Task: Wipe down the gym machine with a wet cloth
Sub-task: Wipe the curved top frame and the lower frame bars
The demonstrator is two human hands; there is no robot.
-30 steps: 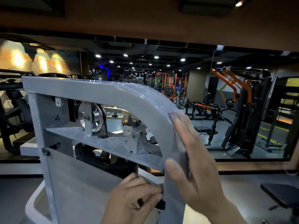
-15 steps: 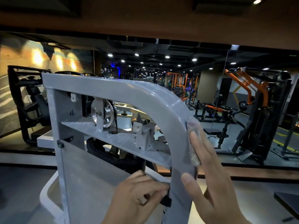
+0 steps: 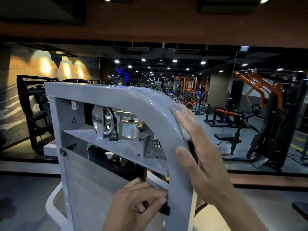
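Handwritten "4" on the grey panel [image 3: 73,114] of the gym machine [image 3: 116,97].

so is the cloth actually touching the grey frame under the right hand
Touching. The head view shows the right hand pressing the cloth flat on the grey frame's curved outer edge, no gap.

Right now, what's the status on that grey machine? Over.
Right hand flat, pressing cloth on frame's curved corner. Left hand gripping the frame's inner edge. Nothing blocking the wipe.
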